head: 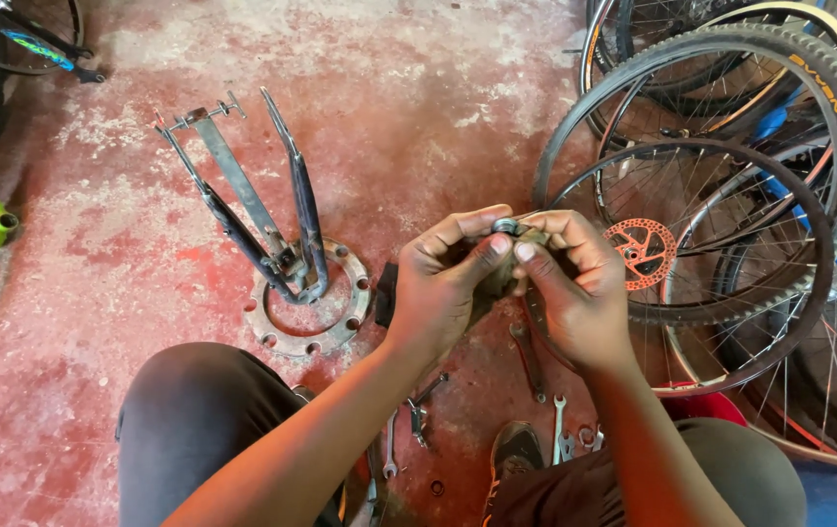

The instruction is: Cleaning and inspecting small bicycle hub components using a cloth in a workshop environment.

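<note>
Both hands are meeting at chest height over the red concrete floor [438, 117]. The left hand [443, 283] and right hand [575, 293] are pinching one small dark metal part [511, 244] between them; a round silvery ring [505, 226] is showing at its top, just under the fingertips. Fingers of both hands are curling closed around the part, thumbs pressing toward each other at its front. Most of the part is hiding inside the grip, so its long axis cannot be told for certain; it is seeming to run downward between the palms. Neither hand is nearer: each is touching it from its own side.

Below the hands, spanners [555, 429] are lying on the floor. To the left, a steel stand on a ring flange [306, 312]. To the right, stacked bicycle wheels [731, 195], one carrying an orange disc rotor [641, 254].
</note>
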